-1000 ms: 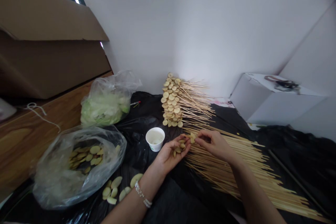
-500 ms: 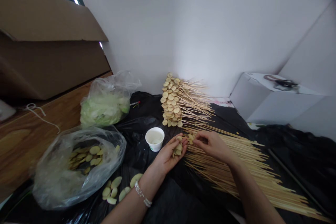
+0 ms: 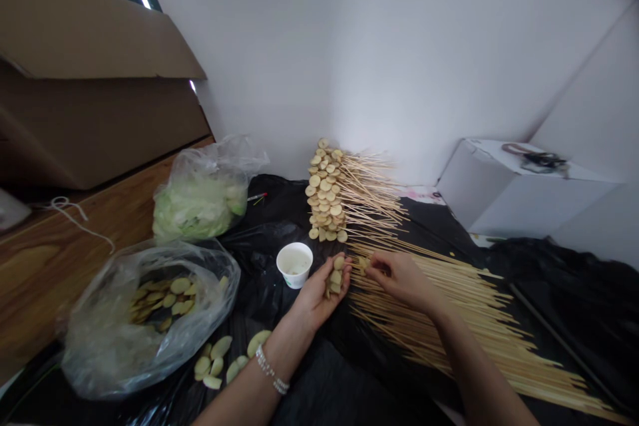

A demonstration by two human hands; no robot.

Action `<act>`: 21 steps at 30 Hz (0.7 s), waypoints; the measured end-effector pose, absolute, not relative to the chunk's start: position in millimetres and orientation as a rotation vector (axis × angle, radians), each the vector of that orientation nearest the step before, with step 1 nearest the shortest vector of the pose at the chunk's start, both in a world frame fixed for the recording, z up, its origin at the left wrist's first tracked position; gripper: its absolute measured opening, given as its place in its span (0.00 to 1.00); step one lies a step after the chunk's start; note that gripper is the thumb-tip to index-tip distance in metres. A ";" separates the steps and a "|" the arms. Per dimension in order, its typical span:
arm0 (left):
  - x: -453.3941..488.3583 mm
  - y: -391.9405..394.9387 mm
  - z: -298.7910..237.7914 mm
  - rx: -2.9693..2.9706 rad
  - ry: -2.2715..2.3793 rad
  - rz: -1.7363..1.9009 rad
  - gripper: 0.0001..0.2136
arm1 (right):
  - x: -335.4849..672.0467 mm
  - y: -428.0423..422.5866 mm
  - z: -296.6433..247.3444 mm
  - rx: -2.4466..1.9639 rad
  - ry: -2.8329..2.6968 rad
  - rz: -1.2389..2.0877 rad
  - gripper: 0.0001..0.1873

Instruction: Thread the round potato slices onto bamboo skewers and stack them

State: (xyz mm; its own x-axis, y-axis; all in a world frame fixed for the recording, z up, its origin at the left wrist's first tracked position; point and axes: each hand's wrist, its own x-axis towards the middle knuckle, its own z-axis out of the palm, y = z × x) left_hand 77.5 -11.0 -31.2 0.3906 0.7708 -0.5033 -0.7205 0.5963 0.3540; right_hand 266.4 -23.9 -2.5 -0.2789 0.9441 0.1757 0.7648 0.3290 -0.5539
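My left hand (image 3: 322, 289) lies palm up, its fingers curled around a small pile of potato slices (image 3: 336, 276). Just to its right, my right hand (image 3: 399, 276) is closed in a pinch, with a pale yellow potato slice (image 3: 364, 265) at its fingertips. Whether a skewer runs through that slice I cannot make out. Under and beyond my right hand spread many bare wooden skewers (image 3: 479, 319). Farther back, loaded skewers are stacked, their potato slices (image 3: 327, 190) at the left and bare sticks (image 3: 374, 190) pointing right.
A white paper cup (image 3: 294, 265) stands left of my left hand. Loose potato slices (image 3: 217, 366) lie near an open plastic bag (image 3: 200, 339) holding more. Behind it sits a bag of pale green vegetable (image 3: 200, 203). A white box (image 3: 499, 193) is at the right, a cardboard box (image 3: 100, 120) at the left.
My right hand has shifted very slightly, and the slices in my left palm sit a little differently. The other things have stayed in place.
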 end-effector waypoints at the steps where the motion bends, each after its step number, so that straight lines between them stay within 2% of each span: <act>1: 77.3 -10.5 -31.6 0.076 0.680 0.950 0.10 | 266.1 -23.7 -2.6 -1.500 -2.130 0.501 0.14; 21: 77.8 -7.2 -27.8 -0.024 0.694 1.018 0.08 | 263.8 -24.7 -0.4 -1.502 -2.152 0.491 0.14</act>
